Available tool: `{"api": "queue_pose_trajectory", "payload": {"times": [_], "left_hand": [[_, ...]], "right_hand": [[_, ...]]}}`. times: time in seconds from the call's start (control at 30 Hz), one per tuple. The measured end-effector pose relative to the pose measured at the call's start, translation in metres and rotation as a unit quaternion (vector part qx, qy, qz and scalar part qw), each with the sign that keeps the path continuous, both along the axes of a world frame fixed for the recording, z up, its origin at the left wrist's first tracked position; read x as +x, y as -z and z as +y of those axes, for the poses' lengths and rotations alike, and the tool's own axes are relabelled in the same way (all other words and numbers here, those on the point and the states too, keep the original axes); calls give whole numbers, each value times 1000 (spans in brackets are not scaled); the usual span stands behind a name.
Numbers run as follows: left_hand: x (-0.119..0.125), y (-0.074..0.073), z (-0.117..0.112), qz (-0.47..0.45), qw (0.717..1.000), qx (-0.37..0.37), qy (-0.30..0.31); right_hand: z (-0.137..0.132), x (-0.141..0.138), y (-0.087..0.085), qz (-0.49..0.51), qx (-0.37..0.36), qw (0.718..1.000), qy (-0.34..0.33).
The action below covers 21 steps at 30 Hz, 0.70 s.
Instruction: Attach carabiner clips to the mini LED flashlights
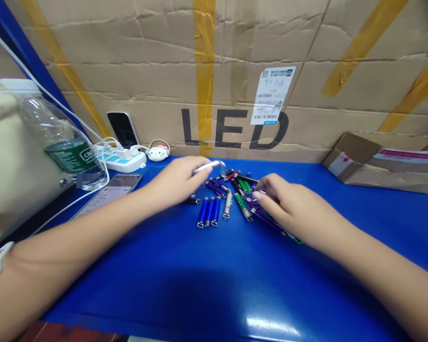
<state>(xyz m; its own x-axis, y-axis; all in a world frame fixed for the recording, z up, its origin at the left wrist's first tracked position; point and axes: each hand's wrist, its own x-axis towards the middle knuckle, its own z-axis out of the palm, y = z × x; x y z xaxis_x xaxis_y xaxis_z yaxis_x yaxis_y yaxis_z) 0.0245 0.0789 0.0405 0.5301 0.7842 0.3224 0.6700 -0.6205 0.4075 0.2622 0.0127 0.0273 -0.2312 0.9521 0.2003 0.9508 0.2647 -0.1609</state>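
My left hand (192, 176) is closed around a slender white-and-silver object (209, 166), raised over the left side of a pile of small metal tubes that look like keychain penlights. My right hand (278, 197) is at the pile's right side, thumb and fingers drawn together near a thin purple loop (255, 203); what they grip is partly hidden. Below the left hand, three blue penlights (209, 211) lie side by side. A silver penlight (227, 205) and a green penlight (241, 204) lie between the hands. Purple, red and black ones sit behind them.
A cardboard wall (146, 71) marked LED stands behind the blue table (185, 285). At left are a phone (107, 194), a power strip (124, 161), a plastic bottle (67, 142) and a white cable. An opened small carton (385, 166) sits at the back right.
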Motion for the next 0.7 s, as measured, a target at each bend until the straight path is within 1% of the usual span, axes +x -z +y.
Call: {"api": "queue_pose_trajectory", "payload": {"times": [0.03, 0.1, 0.17, 0.27, 0.37, 0.47, 0.53, 0.63, 0.7], "left_hand": [[-8, -1, 12, 33, 999, 35, -17], [-24, 2, 32, 95, 992, 63, -48], [-37, 9, 48, 137, 986, 69, -70], [-47, 20, 61, 185, 978, 62, -72], [-48, 26, 66, 209, 972, 68, -84], [-47, 29, 66, 223, 968, 78, -89], [-47, 30, 65, 225, 966, 84, -91], [-48, 29, 63, 223, 963, 106, -105], [-48, 26, 59, 217, 962, 130, -102]], "right_hand": [[3, 7, -2, -8, 7, 1000, 19], [10, 25, -4, -29, 9, 999, 30], [18, 42, -5, -49, -6, 999, 12], [27, 61, -1, -59, -13, 998, -23], [32, 64, 8, -55, 1, 997, -63], [35, 56, 17, -59, 36, 991, -117], [37, 50, 22, -82, 64, 984, -147], [38, 44, 24, -122, 95, 974, -166], [37, 43, 22, -125, 104, 972, -167]]}}
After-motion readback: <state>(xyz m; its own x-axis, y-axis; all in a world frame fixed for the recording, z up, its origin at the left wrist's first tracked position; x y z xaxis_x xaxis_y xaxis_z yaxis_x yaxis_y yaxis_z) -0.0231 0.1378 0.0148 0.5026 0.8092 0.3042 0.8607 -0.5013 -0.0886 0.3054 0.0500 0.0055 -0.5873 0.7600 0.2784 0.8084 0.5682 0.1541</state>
